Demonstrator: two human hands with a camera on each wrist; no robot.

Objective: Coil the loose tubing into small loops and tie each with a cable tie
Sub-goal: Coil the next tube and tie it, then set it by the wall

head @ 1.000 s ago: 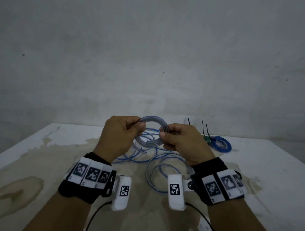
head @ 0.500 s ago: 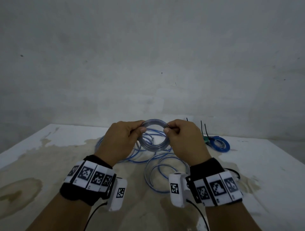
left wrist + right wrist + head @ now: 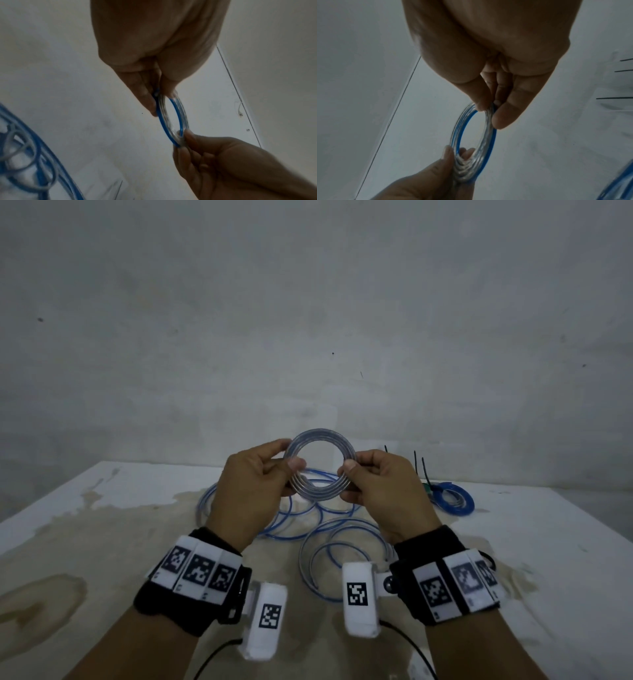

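A small coil of clear tubing point(image 3: 320, 440) with a blue stripe is held upright above the table between both hands. My left hand point(image 3: 260, 484) pinches its left side with thumb and fingers. My right hand point(image 3: 375, 486) pinches the right side the same way. The left wrist view shows the coil point(image 3: 178, 119) edge-on between my left fingers point(image 3: 145, 97) and the other hand. The right wrist view has the coil point(image 3: 471, 135) with several turns pressed together. Loose blue-striped tubing point(image 3: 329, 539) lies in wide loops on the table beneath.
A finished blue coil point(image 3: 454, 501) lies at the right rear of the table, with black cable ties point(image 3: 424, 474) standing up beside it. The white tabletop point(image 3: 85, 535) is stained brown. A grey wall point(image 3: 308, 320) rises just behind the table.
Both hands have lifted the coil a little and turned it to face me, so its ring shape is open to view. The turns look tighter together than before.
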